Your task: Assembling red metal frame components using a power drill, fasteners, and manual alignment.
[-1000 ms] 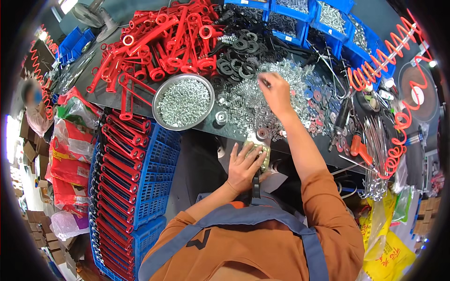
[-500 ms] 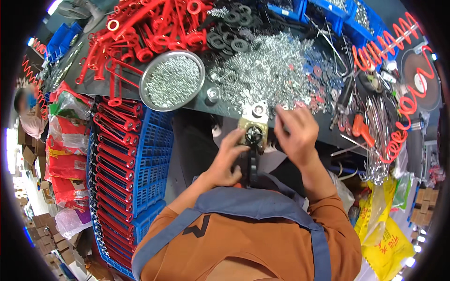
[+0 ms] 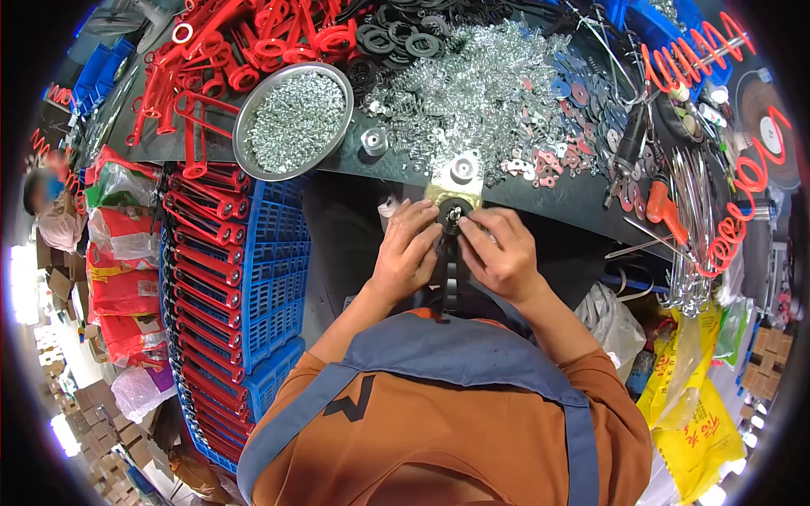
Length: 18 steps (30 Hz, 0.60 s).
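Note:
Between my hands, a black long-handled part with a round head (image 3: 453,215) rests against a brass-coloured block at the bench's near edge. Its long dark handle points toward my body. A pale metal fixture with a round post (image 3: 461,169) sits just beyond the head. My left hand (image 3: 409,251) holds the head's left side, fingers curled along it. From the right, my right hand (image 3: 500,255) brings its bent fingertips together at the shiny metal centre of the head; whatever they pinch is too small to make out.
Loose springs and small metal pieces (image 3: 489,93) heap beyond the fixture. A round bowl of small metal parts (image 3: 239,139) stands left, near red handles (image 3: 198,148). Blue crates (image 3: 274,278) of red-handled parts flank my left. An orange-handled screwdriver (image 3: 666,215) lies right, below a coiled red hose (image 3: 732,228).
My right hand has come down and left from beside the small parts to the black round head. My left hand has closed in on the head's other side. The view has shifted slightly.

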Available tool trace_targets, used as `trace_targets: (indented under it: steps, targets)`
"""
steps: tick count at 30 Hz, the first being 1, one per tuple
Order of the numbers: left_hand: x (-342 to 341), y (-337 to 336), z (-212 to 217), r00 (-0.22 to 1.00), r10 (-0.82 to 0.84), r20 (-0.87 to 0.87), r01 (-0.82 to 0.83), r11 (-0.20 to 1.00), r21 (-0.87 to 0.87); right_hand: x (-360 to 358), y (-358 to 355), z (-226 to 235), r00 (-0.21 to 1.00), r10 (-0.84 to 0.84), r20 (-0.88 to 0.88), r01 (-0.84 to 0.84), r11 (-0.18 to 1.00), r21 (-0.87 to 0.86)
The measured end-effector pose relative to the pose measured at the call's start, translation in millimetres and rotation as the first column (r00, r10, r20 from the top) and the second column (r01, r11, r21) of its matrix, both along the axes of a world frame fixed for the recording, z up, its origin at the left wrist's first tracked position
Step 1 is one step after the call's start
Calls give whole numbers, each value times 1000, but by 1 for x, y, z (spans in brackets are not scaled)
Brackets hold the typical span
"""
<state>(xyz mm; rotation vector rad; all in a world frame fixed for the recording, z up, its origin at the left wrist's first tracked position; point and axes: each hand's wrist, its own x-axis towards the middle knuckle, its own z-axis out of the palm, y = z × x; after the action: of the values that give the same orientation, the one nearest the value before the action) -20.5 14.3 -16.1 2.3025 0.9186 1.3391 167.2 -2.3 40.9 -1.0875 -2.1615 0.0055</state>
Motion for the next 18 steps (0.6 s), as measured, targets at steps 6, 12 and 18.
trace_targets:
  steps: [6,12,18]
  targets:
    - [4,1,-4,1000,-19,3,19,1000,13,0,1,-5,997,-72,-31,71,997,-8]
    - [-1,4,2,976,-56,-212,65,997,39,7,-1,-16,992,-105,-65,109,993,53]
    - [1,2,22,940,-44,-337,49,999,4,86,5,-9,899,-367,-239,381,924,15]
